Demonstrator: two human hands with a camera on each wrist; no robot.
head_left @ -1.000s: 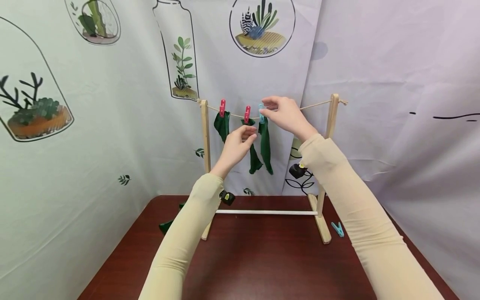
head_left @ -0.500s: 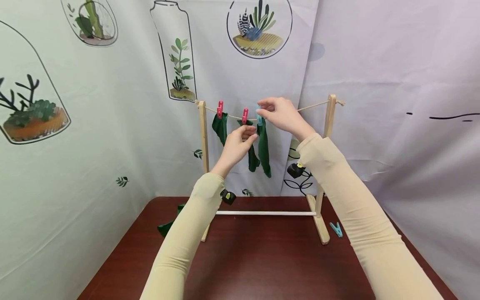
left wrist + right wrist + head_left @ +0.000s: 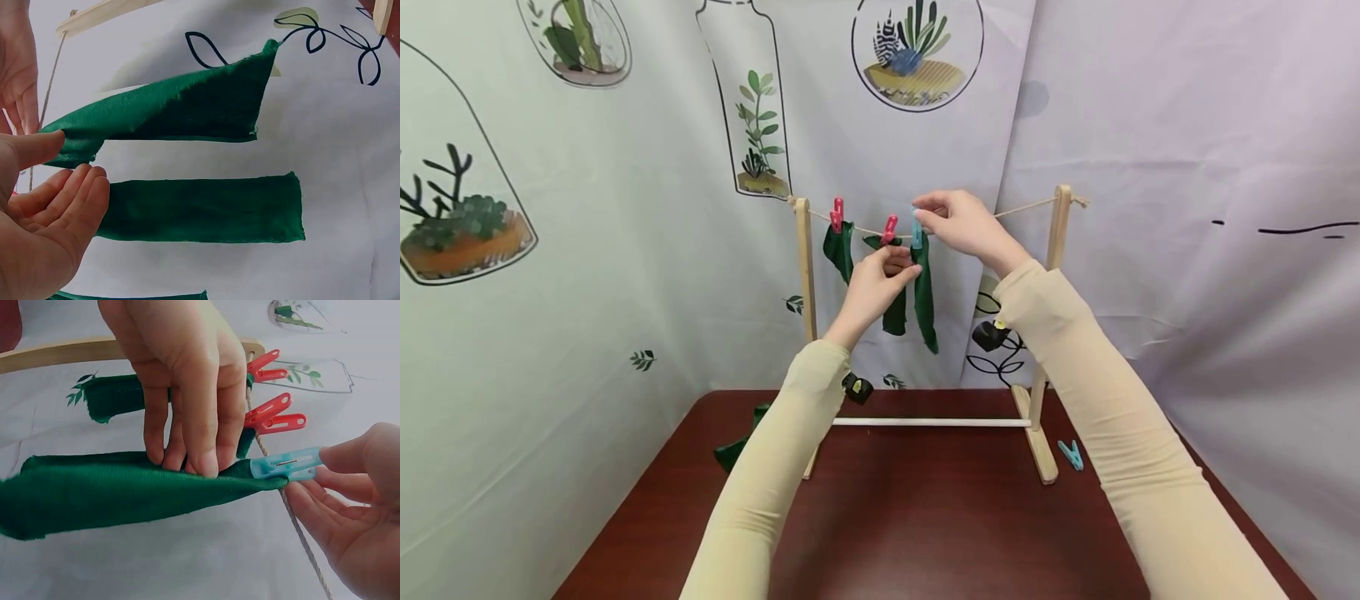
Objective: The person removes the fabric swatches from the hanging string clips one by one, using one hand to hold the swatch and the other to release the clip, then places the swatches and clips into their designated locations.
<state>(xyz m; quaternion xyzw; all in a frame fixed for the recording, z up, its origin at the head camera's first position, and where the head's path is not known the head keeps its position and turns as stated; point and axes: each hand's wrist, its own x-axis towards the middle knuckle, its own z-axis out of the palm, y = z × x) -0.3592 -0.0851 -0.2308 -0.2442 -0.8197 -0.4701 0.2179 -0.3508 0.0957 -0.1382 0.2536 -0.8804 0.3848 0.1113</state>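
Evidently, the rope (image 3: 1025, 207) bears the weight here, strung between the posts of a wooden stand (image 3: 1057, 235) so that cloth can hang freely below it. The right hand (image 3: 966, 223) pinches a blue peg (image 3: 284, 464) at the rope, its thumb and fingers narrowed on the handles, probably to control the bite. At the peg's mouth is the top of a green strip (image 3: 125, 494), the rest hanging below the rope. Just beneath the rope, the left hand (image 3: 874, 287) has its fingers bent and its thumb against that strip near its edge, likely to steady it under the peg; whether they truly pinch it, I cannot tell.

Further left along the rope, two red pegs (image 3: 889, 230) hold a second strip (image 3: 200, 210) and a third strip (image 3: 838, 248), spaced apart, presumably so each falls clear of its neighbour. Well below the rope, the worktop (image 3: 917, 517) carries a spare blue peg (image 3: 1071, 455) beyond the rope's right end, within the right hand's reach, and some green cloth (image 3: 730, 455) beyond its left end, partly hidden behind the left sleeve (image 3: 760, 467).
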